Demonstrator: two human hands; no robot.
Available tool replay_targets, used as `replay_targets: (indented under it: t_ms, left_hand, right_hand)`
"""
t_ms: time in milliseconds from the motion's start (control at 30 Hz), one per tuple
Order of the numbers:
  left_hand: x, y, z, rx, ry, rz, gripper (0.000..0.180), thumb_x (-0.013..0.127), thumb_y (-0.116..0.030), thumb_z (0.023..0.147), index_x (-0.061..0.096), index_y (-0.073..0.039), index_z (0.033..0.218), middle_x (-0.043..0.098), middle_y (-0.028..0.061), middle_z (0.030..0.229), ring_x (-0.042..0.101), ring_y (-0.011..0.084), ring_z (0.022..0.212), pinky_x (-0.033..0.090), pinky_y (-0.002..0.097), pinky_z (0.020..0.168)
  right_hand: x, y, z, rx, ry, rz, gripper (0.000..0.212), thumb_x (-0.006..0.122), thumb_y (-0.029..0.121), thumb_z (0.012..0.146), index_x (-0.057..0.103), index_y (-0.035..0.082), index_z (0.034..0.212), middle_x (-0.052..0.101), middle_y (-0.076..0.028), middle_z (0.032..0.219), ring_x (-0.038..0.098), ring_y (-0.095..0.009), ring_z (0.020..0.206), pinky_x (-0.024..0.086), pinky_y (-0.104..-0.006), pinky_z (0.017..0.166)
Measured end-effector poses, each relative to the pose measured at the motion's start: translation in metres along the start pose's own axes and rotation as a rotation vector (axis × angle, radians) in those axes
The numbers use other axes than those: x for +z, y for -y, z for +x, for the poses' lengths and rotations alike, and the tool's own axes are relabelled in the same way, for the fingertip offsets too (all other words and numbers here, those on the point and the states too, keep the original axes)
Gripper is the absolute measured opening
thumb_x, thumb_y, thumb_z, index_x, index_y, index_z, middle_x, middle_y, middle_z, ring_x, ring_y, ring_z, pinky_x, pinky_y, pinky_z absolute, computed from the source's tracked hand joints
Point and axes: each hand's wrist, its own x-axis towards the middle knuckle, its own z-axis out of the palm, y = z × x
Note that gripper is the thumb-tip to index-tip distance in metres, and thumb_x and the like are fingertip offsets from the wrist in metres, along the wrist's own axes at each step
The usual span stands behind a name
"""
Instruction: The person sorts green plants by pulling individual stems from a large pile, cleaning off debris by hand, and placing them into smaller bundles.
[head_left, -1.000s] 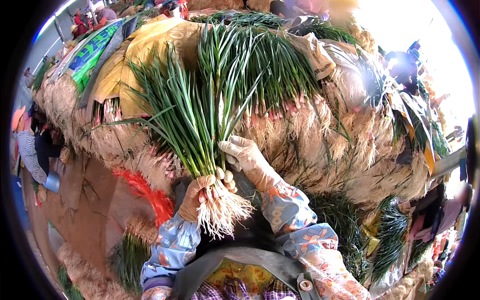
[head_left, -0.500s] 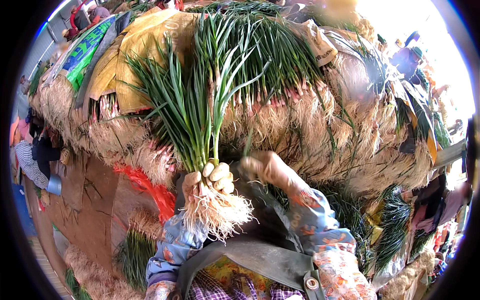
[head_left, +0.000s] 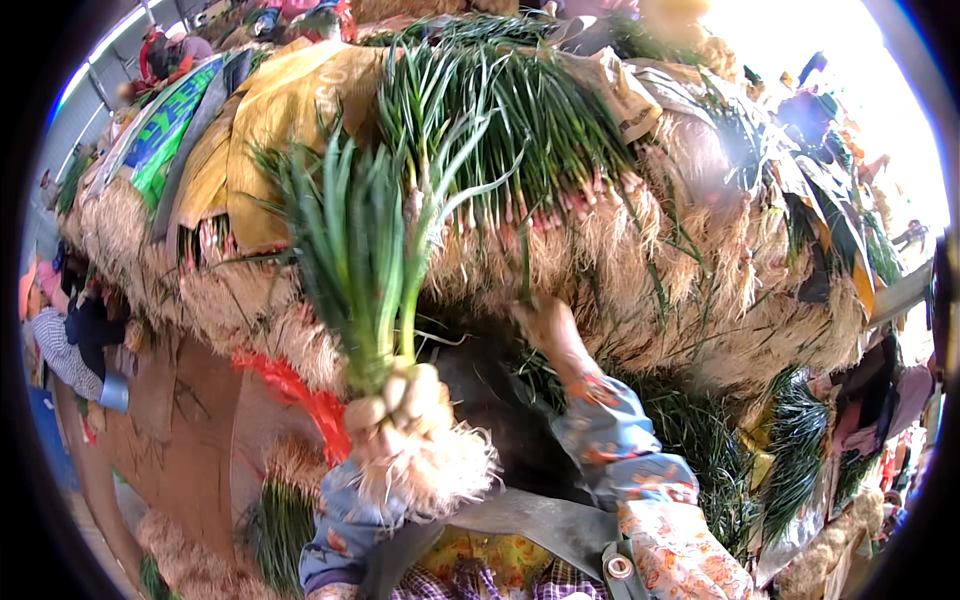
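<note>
A thick bunch of long green leafy stalks with pale stringy roots [head_left: 365, 270] is being gripped close to its base by the left hand [head_left: 415, 395], whose pale fingers are being kept closed round the stalks just above the roots. The bunch is being held leaves up, in front of the wearer's smooth dark grey apron [head_left: 550, 515], and its roots are being left hanging beside a blue sleeve with an orange pattern [head_left: 345, 520]. The right hand [head_left: 553, 330] is being held apart, to the right of the bunch; it is being blurred, and whether a thin green strand [head_left: 525, 265] at its fingertips is being gripped cannot be told.

Beyond the hands, a large heap of similar stalks with shaggy tan roots [head_left: 600, 270] is being partly covered by a yellow woven sheet [head_left: 270, 140] and, farther left, by a green, blue and white sack [head_left: 165, 140]. Below the heap's left part, a bright red crumpled mesh [head_left: 290, 395] is being left lying near a brown floor [head_left: 200, 430].
</note>
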Motion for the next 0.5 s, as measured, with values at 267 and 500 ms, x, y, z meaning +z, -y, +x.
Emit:
replay_targets:
  t_ms: [267, 500]
  left_hand:
    - [-0.009, -0.029, 0.020, 0.224, -0.334, -0.041, 0.037, 0.059, -0.011, 0.079, 0.047, -0.002, 0.113, 0.051, 0.0077, 0.084, 0.050, 0.0133, 0.062, 0.048, 0.0271, 0.052]
    - [-0.011, 0.008, 0.005, 0.013, -0.573, 0.091, 0.039, 0.063, -0.019, 0.075, 0.052, -0.004, 0.109, 0.052, 0.0036, 0.076, 0.047, 0.0172, 0.068, 0.042, 0.0298, 0.065]
  right_hand:
    - [-0.061, 0.049, 0.038, -0.592, -0.271, -0.720, 0.020, 0.052, 0.021, 0.084, 0.061, 0.008, 0.096, 0.062, -0.004, 0.071, 0.060, -0.013, 0.062, 0.048, -0.0253, 0.052]
    - [-0.068, 0.110, 0.120, -0.234, -0.321, -0.505, 0.030, 0.059, 0.032, 0.083, 0.058, 0.004, 0.072, 0.061, -0.011, 0.068, 0.059, -0.018, 0.061, 0.047, -0.0316, 0.054]
